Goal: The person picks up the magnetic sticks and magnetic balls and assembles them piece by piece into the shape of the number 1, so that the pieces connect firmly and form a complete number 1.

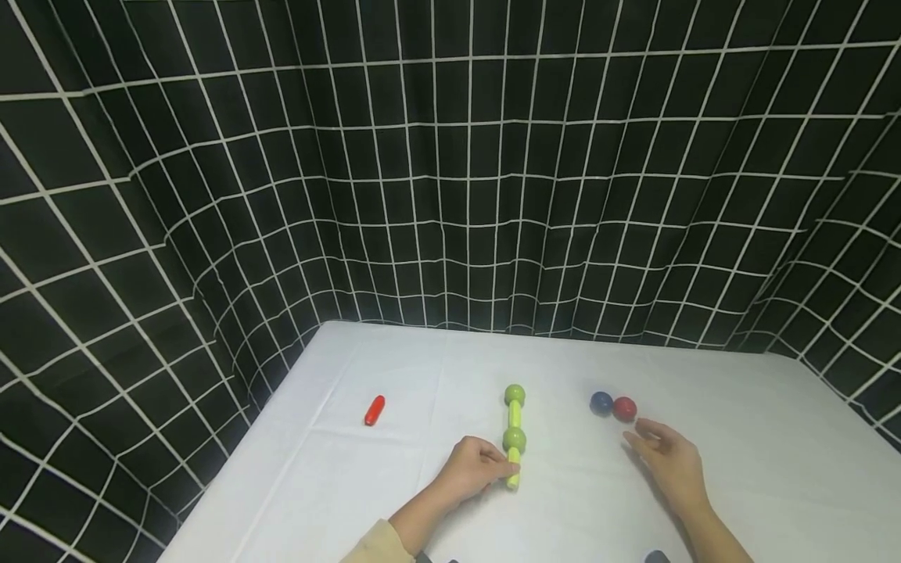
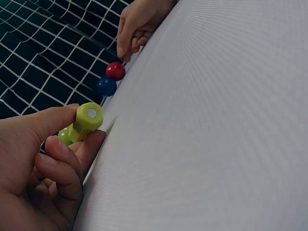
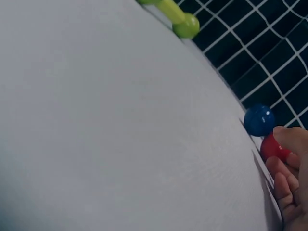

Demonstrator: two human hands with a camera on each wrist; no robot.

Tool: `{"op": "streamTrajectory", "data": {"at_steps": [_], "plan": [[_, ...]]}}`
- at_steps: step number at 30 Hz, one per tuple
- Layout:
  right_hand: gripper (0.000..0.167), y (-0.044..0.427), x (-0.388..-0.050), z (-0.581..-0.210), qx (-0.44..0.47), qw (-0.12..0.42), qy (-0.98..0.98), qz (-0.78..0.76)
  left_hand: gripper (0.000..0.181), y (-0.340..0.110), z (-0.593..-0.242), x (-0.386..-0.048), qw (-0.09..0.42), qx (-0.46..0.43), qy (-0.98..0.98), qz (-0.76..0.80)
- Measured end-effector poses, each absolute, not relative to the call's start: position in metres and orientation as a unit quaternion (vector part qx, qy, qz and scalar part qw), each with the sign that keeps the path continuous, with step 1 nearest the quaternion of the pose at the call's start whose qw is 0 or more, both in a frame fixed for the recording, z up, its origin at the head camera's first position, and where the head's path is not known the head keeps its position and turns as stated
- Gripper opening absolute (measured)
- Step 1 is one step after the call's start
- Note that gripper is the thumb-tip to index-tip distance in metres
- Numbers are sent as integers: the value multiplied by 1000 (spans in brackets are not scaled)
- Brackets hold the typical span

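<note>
Green chain (image 1: 514,438) lies near the middle of the worktop (image 1: 563,500), running away from the person: far green ball (image 1: 515,394), far rod (image 1: 515,414), near green ball (image 1: 514,439), near rod (image 1: 513,482). The left hand (image 1: 473,471) pinches the near rod; a pale disc (image 2: 92,113) shows on its free end. The right hand (image 1: 669,465) is partly spread, with no piece visibly gripped, its fingertips close to the red ball (image 1: 624,409); whether they touch it, I cannot tell. Beside that ball sits the blue ball (image 1: 601,403). Well apart on the left lies the red rod (image 1: 375,410).

Judging by the layout, 4 pieces look joined in line, though how firmly the last is attached is unclear. 3 pieces remain outside the chain, so any joining of those is not yet done.
</note>
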State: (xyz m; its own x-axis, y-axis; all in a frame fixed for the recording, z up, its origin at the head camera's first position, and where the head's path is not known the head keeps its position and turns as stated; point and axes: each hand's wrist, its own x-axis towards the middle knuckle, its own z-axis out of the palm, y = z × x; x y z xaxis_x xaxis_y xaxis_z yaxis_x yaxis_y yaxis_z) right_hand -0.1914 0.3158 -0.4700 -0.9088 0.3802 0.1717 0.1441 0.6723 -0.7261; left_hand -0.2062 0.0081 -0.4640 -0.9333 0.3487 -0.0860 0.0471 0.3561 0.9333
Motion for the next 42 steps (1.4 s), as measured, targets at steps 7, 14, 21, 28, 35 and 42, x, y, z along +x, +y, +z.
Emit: {"op": "streamTrajectory", "data": {"at_steps": [7,14,21,28,35,42], "plan": [[58,323,-204,-474,-158,175,-900,366,26,9,-466,-206,135,123,807,562],[57,322,-212,-470,-154,173,-901,366,27,7,-465,-206,133,123,808,561],[61,322,-219,-470,-153,180,-897,375,26,8,-466,-206,134,115,811,558],[64,324,-226,-470,-151,179,-897,376,26,8,-465,-206,130,119,811,558],[62,325,-227,-470,-141,167,-899,381,27,9,-465,-205,130,116,812,556],[64,327,-229,-472,-136,159,-902,379,26,9,-464,-204,128,116,813,556]]}}
